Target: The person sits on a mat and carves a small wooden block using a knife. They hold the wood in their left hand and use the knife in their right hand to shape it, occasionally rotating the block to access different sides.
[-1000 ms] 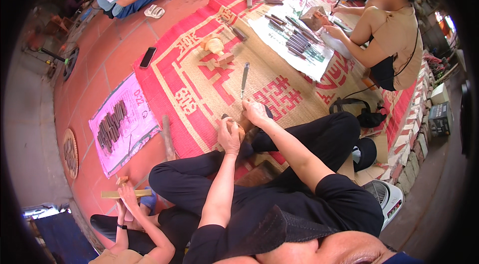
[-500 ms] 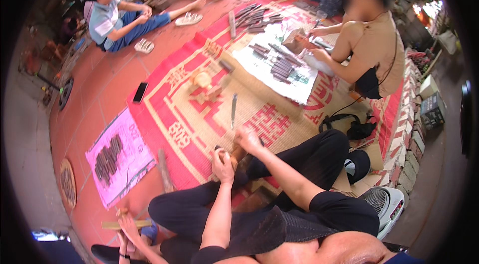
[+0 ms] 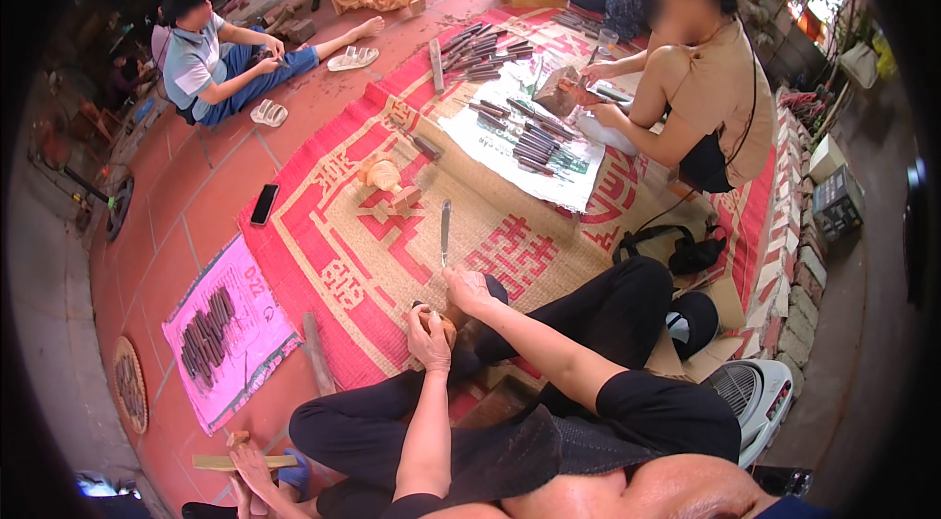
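Observation:
My left hand (image 3: 429, 341) is wrapped round a small light-brown wooden piece (image 3: 449, 330), held low in front of my crossed legs. Close by, to its right and a little farther away, my right hand (image 3: 470, 292) is closed in a fist. What it grips is hidden by the fingers. A slim metal tool (image 3: 446, 230) extends away from just beyond that fist over the mat. Whether the right fingers hold its near end, I cannot tell. Beyond the hands a pale carved wooden figure (image 3: 380, 172) stands on the mat beside a small wood block (image 3: 405, 197).
Under all this lies a red and straw-coloured mat (image 3: 328, 225). A phone (image 3: 263, 204) rests at its left edge. Dark-handled tools lie on a pink sheet (image 3: 257, 298) and a white sheet (image 3: 490, 151). A person (image 3: 730, 102) sits at right; another's hands (image 3: 253, 470) work at lower left.
The whole view has shifted slightly, so things appear lower and farther left. My right hand stays closed near the left hand, which keeps its hold on the wooden piece.

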A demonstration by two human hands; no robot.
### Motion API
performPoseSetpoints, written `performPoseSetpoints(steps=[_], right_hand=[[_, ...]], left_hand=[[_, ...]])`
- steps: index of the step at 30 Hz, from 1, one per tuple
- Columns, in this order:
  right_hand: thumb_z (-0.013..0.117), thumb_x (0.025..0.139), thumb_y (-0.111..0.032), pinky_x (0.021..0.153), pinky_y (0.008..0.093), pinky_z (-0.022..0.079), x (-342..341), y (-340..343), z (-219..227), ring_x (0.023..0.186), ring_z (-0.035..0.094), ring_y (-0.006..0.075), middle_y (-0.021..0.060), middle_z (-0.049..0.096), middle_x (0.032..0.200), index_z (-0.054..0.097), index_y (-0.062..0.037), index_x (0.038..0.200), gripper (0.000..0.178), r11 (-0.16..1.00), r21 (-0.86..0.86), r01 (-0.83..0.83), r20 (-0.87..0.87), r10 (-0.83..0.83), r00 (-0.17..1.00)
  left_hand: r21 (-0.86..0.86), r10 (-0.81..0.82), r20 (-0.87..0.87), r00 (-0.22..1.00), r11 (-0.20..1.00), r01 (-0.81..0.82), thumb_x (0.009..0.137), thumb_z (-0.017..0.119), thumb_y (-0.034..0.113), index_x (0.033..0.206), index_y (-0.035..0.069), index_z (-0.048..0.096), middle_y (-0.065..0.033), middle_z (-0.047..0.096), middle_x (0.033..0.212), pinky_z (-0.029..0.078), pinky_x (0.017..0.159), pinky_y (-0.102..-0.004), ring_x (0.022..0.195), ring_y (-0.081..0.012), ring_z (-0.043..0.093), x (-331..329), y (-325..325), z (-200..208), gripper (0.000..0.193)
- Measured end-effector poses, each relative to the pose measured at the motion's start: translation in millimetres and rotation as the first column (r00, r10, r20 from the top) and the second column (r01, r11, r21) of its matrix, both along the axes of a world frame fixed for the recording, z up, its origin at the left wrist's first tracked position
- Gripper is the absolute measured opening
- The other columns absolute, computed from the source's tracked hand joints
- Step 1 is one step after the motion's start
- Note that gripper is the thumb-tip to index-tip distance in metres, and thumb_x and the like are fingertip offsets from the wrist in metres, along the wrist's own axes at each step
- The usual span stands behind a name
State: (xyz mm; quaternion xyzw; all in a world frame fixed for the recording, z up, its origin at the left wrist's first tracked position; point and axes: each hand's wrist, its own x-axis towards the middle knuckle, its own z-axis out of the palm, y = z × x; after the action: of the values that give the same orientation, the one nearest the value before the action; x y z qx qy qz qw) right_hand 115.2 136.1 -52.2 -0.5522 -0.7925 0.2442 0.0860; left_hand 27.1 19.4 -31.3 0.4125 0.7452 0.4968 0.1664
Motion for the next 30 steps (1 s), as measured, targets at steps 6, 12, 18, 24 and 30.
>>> performPoseSetpoints(steps=[6,12,18,24,30], right_hand=[[0.063,0.076,-0.022,0.070,0.0477,0.051,18,-3,-4,0.085,0.064,0.0366,0.0186,0.065,0.088,0.062,-0.0076,0.091,0.021,0.998,0.027,0.064,-0.094,-0.061,0.994],[0.068,0.074,-0.021,0.072,0.0475,0.050,33,9,-2,0.084,0.064,0.0365,0.0179,0.065,0.086,0.060,-0.0048,0.081,0.020,0.985,0.006,0.174,-0.215,-0.169,0.962],[0.070,0.071,-0.017,0.074,0.0464,0.049,18,2,0,0.088,0.063,0.0365,0.0172,0.066,0.089,0.059,-0.0050,0.088,0.024,0.997,-0.075,0.015,-0.185,-0.029,0.982],[0.073,0.069,-0.021,0.070,0.0432,0.050,45,8,6,0.082,0.065,0.0344,0.0154,0.066,0.079,0.062,-0.0063,0.080,0.022,0.983,-0.058,0.172,-0.123,-0.178,0.976],[0.071,0.069,-0.020,0.072,0.0447,0.049,17,3,1,0.084,0.063,0.0356,0.0146,0.066,0.083,0.061,-0.0070,0.079,0.020,0.997,-0.068,0.023,-0.264,-0.040,0.964]], left_hand=[[-0.071,0.014,0.025,1.000,0.997,-0.012,0.082,0.057,0.023,0.101,0.008,0.059,-0.0127,0.064,0.095,0.047,0.078,-0.0402,0.089,-0.0321,0.061,-5,-4,-3,0.025],[-0.065,0.032,-0.062,0.998,0.997,-0.036,0.083,0.056,0.025,0.102,0.011,0.058,-0.0117,0.062,0.090,0.047,0.076,-0.0382,0.084,-0.0288,0.062,-5,-2,-2,0.024],[-0.030,-0.005,-0.066,0.998,1.000,0.003,0.084,0.055,0.024,0.102,0.010,0.056,-0.0099,0.059,0.092,0.047,0.076,-0.0365,0.084,-0.0273,0.061,-4,-3,4,0.023],[-0.024,0.010,-0.041,0.999,1.000,-0.011,0.085,0.055,0.024,0.101,0.009,0.056,-0.0101,0.059,0.091,0.046,0.075,-0.0366,0.083,-0.0277,0.061,-5,-2,3,0.022],[-0.057,0.012,-0.049,0.999,0.998,-0.015,0.085,0.055,0.024,0.102,0.010,0.056,-0.0105,0.060,0.089,0.047,0.075,-0.0368,0.082,-0.0285,0.061,-1,2,9,0.022]])
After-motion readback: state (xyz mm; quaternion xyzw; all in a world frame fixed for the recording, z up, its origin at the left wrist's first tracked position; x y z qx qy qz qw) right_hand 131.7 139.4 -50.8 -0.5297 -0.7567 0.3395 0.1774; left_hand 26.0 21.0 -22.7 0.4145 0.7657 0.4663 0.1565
